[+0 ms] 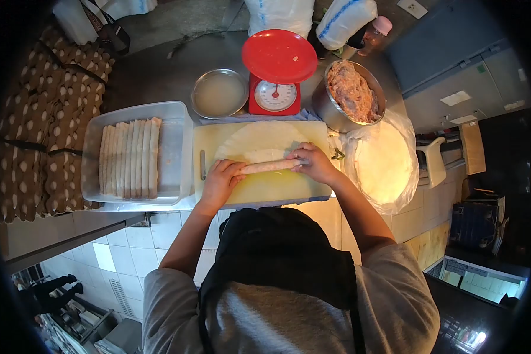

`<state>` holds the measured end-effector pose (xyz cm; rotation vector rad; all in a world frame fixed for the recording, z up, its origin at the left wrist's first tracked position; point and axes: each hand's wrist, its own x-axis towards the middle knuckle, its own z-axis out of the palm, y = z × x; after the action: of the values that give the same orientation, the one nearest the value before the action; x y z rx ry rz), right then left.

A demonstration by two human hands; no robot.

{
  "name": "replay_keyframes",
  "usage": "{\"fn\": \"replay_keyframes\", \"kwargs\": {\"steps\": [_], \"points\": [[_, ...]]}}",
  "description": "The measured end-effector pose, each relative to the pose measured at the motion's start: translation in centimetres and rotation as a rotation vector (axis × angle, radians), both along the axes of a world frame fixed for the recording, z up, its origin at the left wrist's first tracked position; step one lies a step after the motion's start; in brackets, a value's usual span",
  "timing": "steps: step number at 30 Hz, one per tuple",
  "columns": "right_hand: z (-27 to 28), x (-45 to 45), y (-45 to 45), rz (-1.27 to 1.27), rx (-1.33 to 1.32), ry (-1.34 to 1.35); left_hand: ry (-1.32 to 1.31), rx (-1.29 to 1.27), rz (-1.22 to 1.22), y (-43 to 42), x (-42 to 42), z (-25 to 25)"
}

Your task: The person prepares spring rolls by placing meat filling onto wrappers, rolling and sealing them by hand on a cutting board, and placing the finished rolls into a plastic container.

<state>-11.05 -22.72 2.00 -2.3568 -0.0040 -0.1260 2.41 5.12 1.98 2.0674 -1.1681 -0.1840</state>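
Note:
A long thin roll [269,167] with a pinkish filling lies across a yellowish cutting board [265,192]. My left hand [221,180] is closed round its left end, and my right hand [314,161] grips its right end. Just beyond the roll, a round white wrapper sheet [259,140] is spread on the board. To the left, a clear plastic tub [174,147] holds several finished rolls [130,158] side by side. A stack of round wrappers [383,159] rests in plastic to the right of the board.
Behind the board stand a metal bowl of cloudy liquid [219,93], a red scale [280,56] and a metal pot [330,115] of ground filling [352,91]. Egg trays [53,130] are stacked at far left. A person's legs [56,294] show at lower left.

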Motion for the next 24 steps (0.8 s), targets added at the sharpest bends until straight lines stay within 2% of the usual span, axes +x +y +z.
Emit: {"fn": "replay_keyframes", "kwargs": {"steps": [8,13,16,19,22,24], "points": [[0.9,-0.5,0.5,0.044,-0.075,0.007,-0.073,0.034,-0.058,0.1,0.5,0.1],[3.0,1.7,1.9,0.153,-0.238,-0.001,-0.159,0.124,-0.105,-1.7,0.9,3.1],[2.2,4.1,3.4,0.198,-0.060,0.178,0.040,0.049,-0.160,-4.4,0.7,2.0],[1.1,4.7,4.2,0.151,-0.150,0.168,0.273,0.205,-0.135,-5.9,0.7,1.7],[0.4,4.2,4.6,0.116,-0.133,0.198,0.284,0.249,-0.167,-5.7,0.8,1.1],[0.6,4.1,5.0,0.121,-0.170,0.235,0.194,0.212,-0.164,-5.4,0.3,0.1]]}}
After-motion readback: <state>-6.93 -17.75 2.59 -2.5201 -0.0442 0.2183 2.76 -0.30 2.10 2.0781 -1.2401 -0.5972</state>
